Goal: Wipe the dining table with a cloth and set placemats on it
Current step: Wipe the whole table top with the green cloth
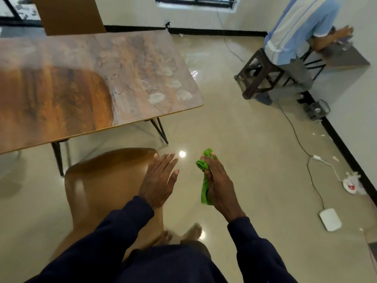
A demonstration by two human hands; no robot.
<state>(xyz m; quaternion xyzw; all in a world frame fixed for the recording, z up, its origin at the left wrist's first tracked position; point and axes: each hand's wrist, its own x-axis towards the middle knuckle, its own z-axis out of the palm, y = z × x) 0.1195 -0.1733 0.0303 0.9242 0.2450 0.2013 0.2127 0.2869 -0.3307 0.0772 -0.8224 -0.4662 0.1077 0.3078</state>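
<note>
A green cloth (204, 180) is clutched in the right hand (219, 186), the left hand (160, 180) spread empty; wiping seems pending, so the smudged tabletop (126, 74) must be reached.

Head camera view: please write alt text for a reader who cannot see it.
A person's right hand holds a green cloth above the floor while the open left hand reaches over a brown chair. A smudged wooden table stands ahead, bare of placemats.

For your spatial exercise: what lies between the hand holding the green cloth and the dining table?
In the head view, only bare shiny floor separates the right hand and green cloth from the table.
</note>
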